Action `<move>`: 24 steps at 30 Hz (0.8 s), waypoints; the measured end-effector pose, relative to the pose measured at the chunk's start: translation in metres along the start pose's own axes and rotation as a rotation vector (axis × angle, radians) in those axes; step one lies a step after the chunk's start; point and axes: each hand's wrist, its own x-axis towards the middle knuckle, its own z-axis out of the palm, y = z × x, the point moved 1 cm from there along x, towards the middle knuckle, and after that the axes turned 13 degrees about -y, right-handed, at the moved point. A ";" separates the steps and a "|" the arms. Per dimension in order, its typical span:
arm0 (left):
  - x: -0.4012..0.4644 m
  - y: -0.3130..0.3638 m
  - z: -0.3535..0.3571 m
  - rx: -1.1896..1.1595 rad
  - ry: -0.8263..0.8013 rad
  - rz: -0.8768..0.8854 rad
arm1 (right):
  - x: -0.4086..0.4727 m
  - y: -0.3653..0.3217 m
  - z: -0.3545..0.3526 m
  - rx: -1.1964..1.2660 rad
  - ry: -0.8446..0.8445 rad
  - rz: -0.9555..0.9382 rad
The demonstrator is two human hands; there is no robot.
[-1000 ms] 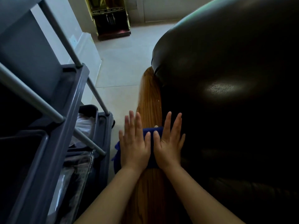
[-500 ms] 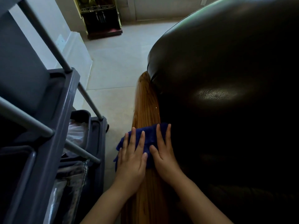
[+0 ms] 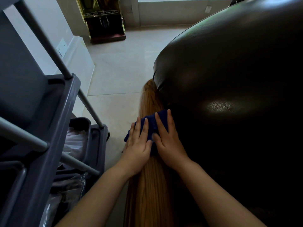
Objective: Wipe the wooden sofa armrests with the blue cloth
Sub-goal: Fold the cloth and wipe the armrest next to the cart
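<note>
A long wooden armrest (image 3: 148,185) runs away from me along the left side of a dark leather sofa (image 3: 229,95). A blue cloth (image 3: 151,123) lies across the armrest about halfway along it. My left hand (image 3: 139,145) presses flat on the cloth's left part, its fingers spread over the armrest's outer edge. My right hand (image 3: 167,143) presses flat on the cloth's right part, beside the leather. Most of the cloth is hidden under my palms.
A grey cleaning cart (image 3: 41,128) with metal posts stands close on the left, its lower shelf holding plastic-wrapped items (image 3: 73,141). Pale tiled floor (image 3: 118,71) lies between cart and sofa. A dark cabinet (image 3: 105,20) stands by the far wall.
Both hands first pulled the cloth back toward me with fingers flattening onto it, then slid it forward along the armrest. The view has shifted slightly.
</note>
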 end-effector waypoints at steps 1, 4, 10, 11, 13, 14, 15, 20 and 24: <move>0.008 -0.001 -0.003 -0.020 -0.009 -0.011 | 0.006 0.000 -0.002 -0.013 0.009 0.013; 0.031 -0.006 -0.017 -0.055 -0.056 -0.039 | 0.021 -0.004 -0.003 -0.073 0.046 0.062; 0.038 -0.012 -0.027 -0.145 -0.026 -0.059 | 0.030 -0.008 -0.004 -0.141 0.047 0.132; 0.036 -0.011 -0.024 -0.164 0.019 -0.057 | 0.030 -0.008 -0.005 -0.142 0.036 0.130; 0.033 -0.007 -0.021 -0.147 0.073 -0.044 | 0.029 -0.007 -0.008 -0.134 0.015 0.117; 0.032 -0.006 -0.020 -0.130 0.080 -0.035 | 0.028 -0.007 -0.010 -0.131 0.008 0.104; 0.031 -0.005 -0.021 -0.118 0.080 -0.026 | 0.027 -0.006 -0.013 -0.133 0.006 0.088; 0.019 -0.002 -0.025 -0.098 0.105 0.008 | 0.014 -0.004 -0.028 -0.160 -0.002 0.011; 0.008 0.001 -0.026 -0.101 0.123 0.014 | 0.005 -0.007 -0.038 -0.183 -0.024 -0.028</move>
